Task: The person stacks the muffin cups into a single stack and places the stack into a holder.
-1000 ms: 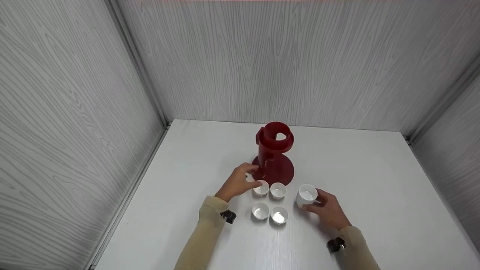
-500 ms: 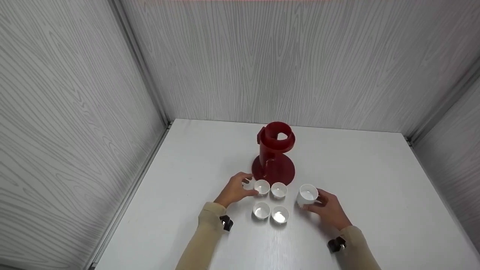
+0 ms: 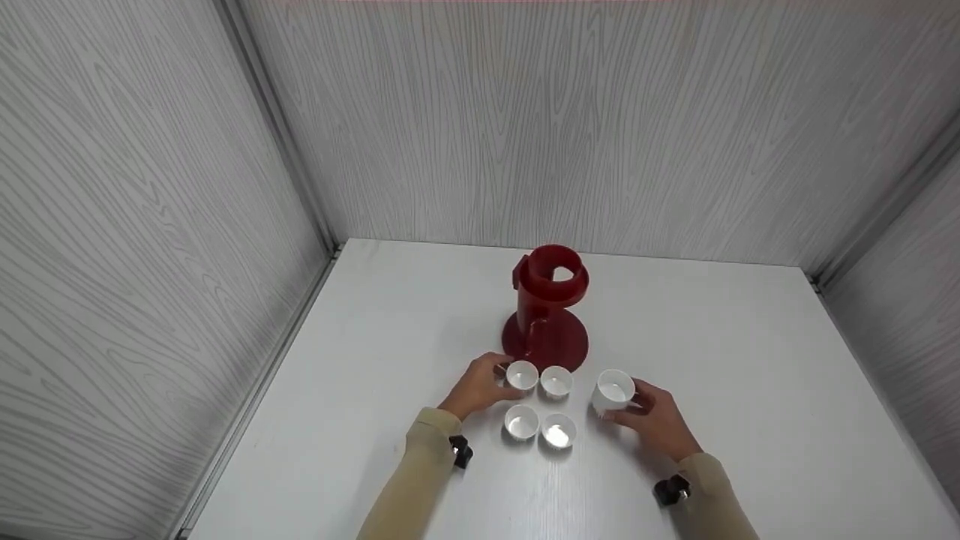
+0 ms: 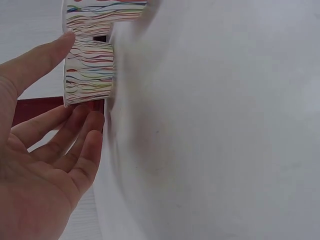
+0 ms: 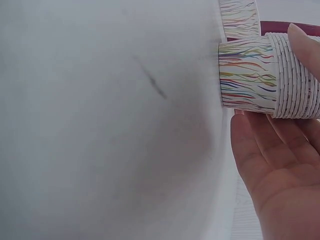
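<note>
Pinching the back-left cup, the left hand has its thumb on one side and fingers on the other, spread just enough to fit it. That cup's right in front of the red stand. Right hand is curled round a stack, with the other three cups upright on the table between.

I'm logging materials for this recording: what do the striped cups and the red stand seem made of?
Striped cups: probably thin paper, matte, with printed wavy lines; the nested stack shows fine, closely packed rims.
Red stand: probably rigid plastic, smooth and evenly coloured, perhaps faintly glossy; painted metal can't be ruled out.
</note>
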The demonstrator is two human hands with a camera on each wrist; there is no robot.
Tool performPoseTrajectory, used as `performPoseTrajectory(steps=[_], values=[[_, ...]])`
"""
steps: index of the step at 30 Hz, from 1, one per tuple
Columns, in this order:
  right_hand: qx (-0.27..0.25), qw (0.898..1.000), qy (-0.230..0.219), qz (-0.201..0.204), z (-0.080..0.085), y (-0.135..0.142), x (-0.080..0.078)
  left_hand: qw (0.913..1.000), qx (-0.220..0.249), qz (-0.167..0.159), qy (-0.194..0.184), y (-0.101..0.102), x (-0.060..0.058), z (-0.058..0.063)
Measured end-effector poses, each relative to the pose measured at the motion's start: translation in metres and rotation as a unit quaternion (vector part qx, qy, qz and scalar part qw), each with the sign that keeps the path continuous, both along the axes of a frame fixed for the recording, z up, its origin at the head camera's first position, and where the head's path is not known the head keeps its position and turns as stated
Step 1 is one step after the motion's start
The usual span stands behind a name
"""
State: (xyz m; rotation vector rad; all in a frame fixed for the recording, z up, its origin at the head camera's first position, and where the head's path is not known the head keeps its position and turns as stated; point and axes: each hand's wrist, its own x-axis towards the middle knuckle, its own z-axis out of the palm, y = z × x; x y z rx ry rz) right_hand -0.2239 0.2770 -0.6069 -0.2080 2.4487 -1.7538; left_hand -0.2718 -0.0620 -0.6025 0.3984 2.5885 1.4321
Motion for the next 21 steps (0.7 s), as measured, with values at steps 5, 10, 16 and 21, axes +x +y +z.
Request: performPoseTrajectory(steps=[5,10,16,21], values=[[-0.001,1.0,-0.002,-0.003,0.0015,0.0004,0.001,1.0,-0.003,0.002,0.003,0.0058,-0.0004,-0.0001],[-0.006,1.0,0.004,0.001,0.0016,-0.0006,0.0022,0.9999,-0.001,0.011,-0.001,0.0075,-0.0001,-0.0009],[-0.014,1.0,0.006,0.004,0.0004,-0.0014,0.0021,0.9999,0.012,0.012,0.001,0.0046,0.0002,-0.0009],[-0.01,1.0,0.007,0.005,-0.0003,-0.0007,0.002,0.9997,0.018,0.014,0.006,0.001,-0.0005,0.0012]])
